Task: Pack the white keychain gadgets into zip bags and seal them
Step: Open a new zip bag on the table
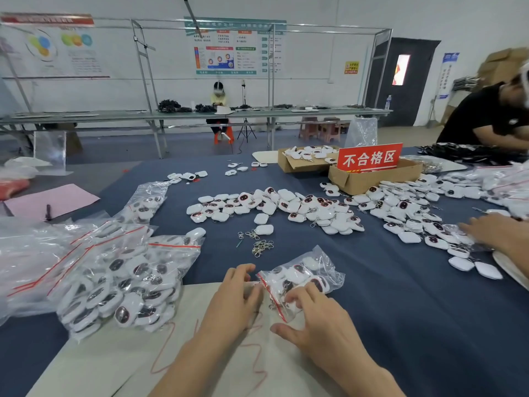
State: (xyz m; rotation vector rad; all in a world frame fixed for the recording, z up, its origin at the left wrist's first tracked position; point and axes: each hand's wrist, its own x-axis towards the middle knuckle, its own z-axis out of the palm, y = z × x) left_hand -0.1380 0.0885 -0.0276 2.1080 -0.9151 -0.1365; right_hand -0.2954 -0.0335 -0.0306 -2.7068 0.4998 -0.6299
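Pink paper [51,200] lies at the far left of the navy tablecloth [386,296]. Just right of it, large filled bags [114,282] with red zip strips sit heaped, packed with white keychain gadgets. Loose key rings [262,247] lie beyond a beige mat [114,362]. Over the mat's far edge, the left hand [234,299] curls its fingers at the red-striped mouth of a small zip bag [297,277], pinching that edge. The bag holds several gadgets and rests partly on the mat, partly on the cloth. The right hand [317,316] lies on the bag's near side, fingers spread and pressing down, thumb out on the mat. Farther back sprawls a pile of loose gadgets [286,207], then a cardboard box [369,179] bearing a red sign [369,157]. At the right edge, another person's hand [492,233] rests among more gadgets.
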